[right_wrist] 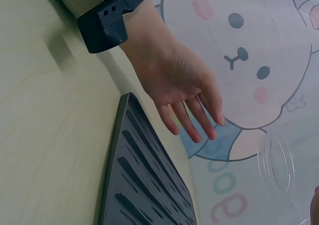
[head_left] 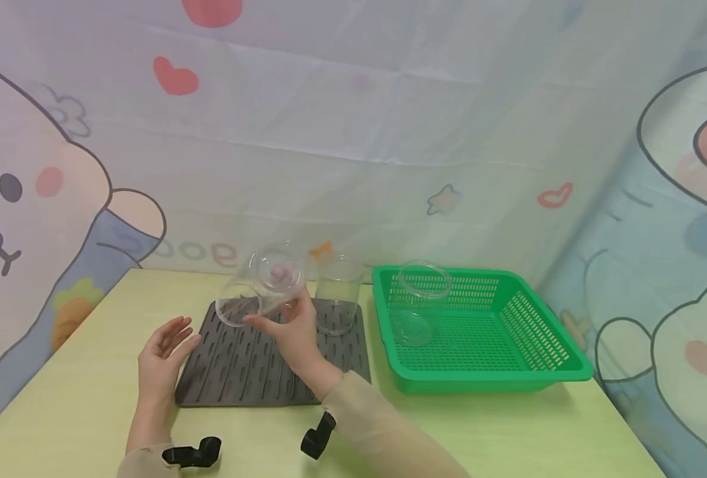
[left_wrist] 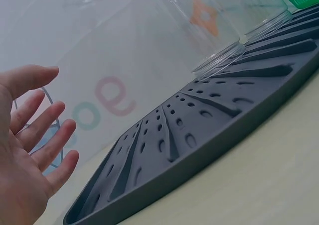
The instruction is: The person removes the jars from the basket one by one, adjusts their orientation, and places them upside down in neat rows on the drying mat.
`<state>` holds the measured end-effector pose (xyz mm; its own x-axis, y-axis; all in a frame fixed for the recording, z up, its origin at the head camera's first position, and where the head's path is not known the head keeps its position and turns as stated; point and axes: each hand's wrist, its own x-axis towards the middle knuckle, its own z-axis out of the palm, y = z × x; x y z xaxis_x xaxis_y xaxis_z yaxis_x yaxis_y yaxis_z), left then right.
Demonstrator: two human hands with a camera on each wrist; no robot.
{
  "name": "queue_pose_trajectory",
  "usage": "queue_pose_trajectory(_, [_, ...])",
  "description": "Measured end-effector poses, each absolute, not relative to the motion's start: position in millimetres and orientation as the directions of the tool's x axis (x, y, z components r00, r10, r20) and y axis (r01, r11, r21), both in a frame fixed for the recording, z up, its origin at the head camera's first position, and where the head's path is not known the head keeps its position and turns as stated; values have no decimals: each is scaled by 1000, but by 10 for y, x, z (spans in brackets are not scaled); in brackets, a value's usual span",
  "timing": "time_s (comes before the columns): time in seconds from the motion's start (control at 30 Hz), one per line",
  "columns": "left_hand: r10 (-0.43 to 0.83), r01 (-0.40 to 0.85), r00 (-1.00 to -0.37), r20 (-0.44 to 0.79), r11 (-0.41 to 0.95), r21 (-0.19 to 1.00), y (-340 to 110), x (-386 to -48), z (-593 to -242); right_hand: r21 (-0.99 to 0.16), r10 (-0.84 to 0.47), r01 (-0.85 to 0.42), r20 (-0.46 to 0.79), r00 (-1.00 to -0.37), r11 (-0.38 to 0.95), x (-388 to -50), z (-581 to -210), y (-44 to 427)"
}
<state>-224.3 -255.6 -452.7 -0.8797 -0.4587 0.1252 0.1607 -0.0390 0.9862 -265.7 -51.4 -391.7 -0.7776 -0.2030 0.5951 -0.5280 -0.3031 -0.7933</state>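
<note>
My right hand grips a clear plastic jar tilted above a dark grey ridged drying mat, its open rim toward the lower left. The right wrist view catches that rim and only a sliver of the right fingers at its edge. To the left of the mat, my left hand is held up with loose fingers and nothing in it. A second clear jar stands on the mat's right part, mouth down. Another clear jar beside it in the left wrist view is mostly hidden behind the held one from the head.
A green slotted basket stands on the right of the pale yellow table. Inside its left end sits a clear jar, mouth up. A printed curtain hangs right behind the table.
</note>
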Motion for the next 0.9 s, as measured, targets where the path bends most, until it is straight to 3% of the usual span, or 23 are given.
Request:
queue_pose_trajectory(0.23, [-471,101,-879,74,-33,994,-2568,-2254,-4543,-809,-266,-578,584,-767,-108,-2678,-3942,-635])
queue_pose_trajectory(0.57, [-462,30,-886,40,29,999,-2554,-2255,-4548,-793,-280,-609,590,-757,-23,-2819,-4104,-825])
queue_pose_trajectory(0.9, [-427,-30,-904,11,89,996,-2565,-2263,-4560,-870,-291,-492,462,-838,34,-2910,-4214,-966])
